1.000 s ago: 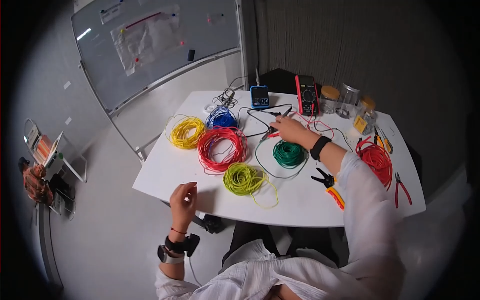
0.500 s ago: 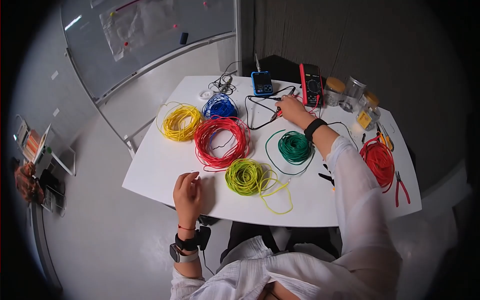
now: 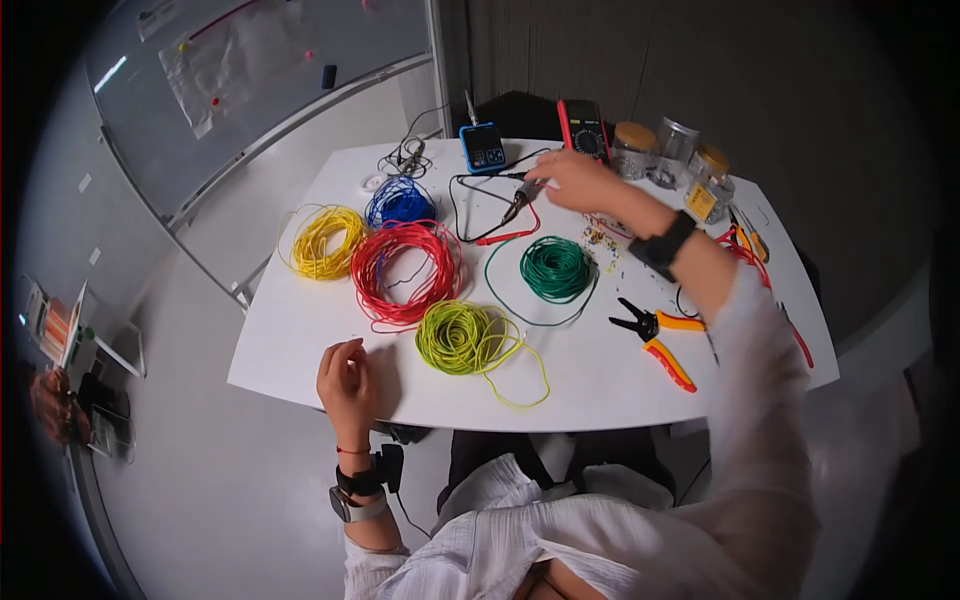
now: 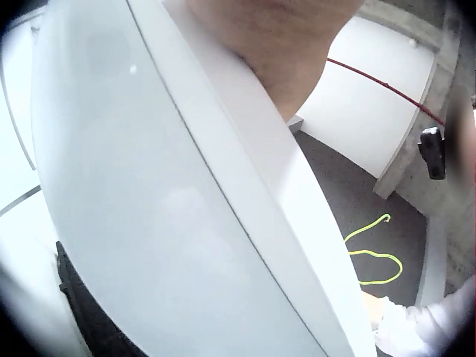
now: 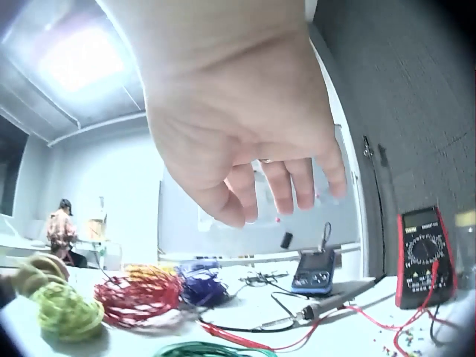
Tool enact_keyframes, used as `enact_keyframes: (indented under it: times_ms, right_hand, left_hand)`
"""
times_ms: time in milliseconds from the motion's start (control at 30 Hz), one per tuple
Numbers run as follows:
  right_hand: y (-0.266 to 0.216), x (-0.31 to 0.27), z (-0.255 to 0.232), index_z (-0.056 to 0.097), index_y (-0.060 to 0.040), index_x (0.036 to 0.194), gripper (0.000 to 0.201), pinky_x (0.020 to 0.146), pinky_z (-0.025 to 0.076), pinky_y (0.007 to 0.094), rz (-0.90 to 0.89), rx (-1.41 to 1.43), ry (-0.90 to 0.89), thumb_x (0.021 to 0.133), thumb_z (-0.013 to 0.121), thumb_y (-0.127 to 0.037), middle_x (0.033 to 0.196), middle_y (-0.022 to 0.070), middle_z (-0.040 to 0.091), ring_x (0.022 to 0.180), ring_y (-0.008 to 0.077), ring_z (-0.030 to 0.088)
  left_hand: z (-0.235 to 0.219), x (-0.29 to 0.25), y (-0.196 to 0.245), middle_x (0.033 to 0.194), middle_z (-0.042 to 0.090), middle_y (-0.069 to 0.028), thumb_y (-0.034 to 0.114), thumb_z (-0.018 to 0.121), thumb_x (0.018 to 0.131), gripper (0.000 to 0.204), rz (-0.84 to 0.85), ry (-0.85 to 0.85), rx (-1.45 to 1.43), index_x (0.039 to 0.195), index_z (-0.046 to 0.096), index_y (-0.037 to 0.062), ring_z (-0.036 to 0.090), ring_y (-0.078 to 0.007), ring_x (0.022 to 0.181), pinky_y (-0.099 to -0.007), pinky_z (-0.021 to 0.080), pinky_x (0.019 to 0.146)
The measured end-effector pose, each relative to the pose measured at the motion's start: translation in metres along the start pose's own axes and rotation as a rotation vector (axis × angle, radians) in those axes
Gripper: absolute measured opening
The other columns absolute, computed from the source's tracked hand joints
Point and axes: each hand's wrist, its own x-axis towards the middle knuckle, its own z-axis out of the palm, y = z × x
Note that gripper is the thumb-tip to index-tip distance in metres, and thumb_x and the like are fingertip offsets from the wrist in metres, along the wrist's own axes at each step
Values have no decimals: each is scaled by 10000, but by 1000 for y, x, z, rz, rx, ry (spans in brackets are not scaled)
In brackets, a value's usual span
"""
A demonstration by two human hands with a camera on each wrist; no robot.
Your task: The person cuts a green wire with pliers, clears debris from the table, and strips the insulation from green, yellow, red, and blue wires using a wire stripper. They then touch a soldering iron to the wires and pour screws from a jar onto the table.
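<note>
My right hand (image 3: 580, 182) is over the back of the table, close to a grey-handled probe (image 5: 325, 306) and a red test probe (image 3: 500, 239) that lie on the tabletop. In the right wrist view its fingers (image 5: 279, 195) hang relaxed with nothing between them. Just behind it stands a red-and-black multimeter (image 5: 425, 256), partly covered by the hand in the head view. My left hand (image 3: 346, 385) stays at the front left edge, fingers loosely curled and holding nothing. To its right sits a yellow-green wire coil (image 3: 455, 338).
Red (image 3: 407, 275), yellow (image 3: 328, 243), blue (image 3: 400, 204) and green (image 3: 556, 270) wire coils lie across the white table (image 3: 290, 350). Wire strippers (image 3: 660, 340) lie at the front right. A blue handheld meter (image 3: 484, 148) and lidded jars (image 3: 632, 150) stand at the back.
The right hand was down at the probes and has let go, rising off them; the red probe now lies bare on the table. The left hand stays by the edge while the head view shifts.
</note>
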Motion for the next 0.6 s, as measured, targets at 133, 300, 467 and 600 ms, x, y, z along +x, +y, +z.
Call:
enact_keyframes:
  times_ms: [133,300,467,600]
  right_hand:
    - [-44,-47,-75,612,-72,998,281,804,444,355,59,171,82,728,542,-104,989,122,584,927,270,546]
    - [-78,-102,-88,612,-48,967,244,834,430,335,214,154,45,730,561,-78,970,118,599,954,261,543]
    - [-57,-85,-45,624,-66,954,226,828,432,360,191,56,-198,746,549,-112,949,125,601,943,264,543]
    - [-29,-17,-16,639,-55,923,233,801,445,378,185,43,-149,734,505,-83,921,157,604,909,304,558]
  left_hand:
    - [-3,-2,-1,753,544,-81,-90,513,731,201,-41,-34,45,904,572,-6,536,-144,660,-219,433,556]
    - [0,-1,0,733,550,-81,-75,520,735,190,-33,-16,-4,903,575,-7,538,-146,650,-221,423,556]
    - [1,-2,2,729,557,-84,-60,524,755,158,7,-10,77,894,577,-8,537,-147,632,-218,416,547]
    - [-1,-2,3,729,558,-83,-58,520,764,150,-20,-1,90,892,579,-7,527,-147,614,-221,411,537]
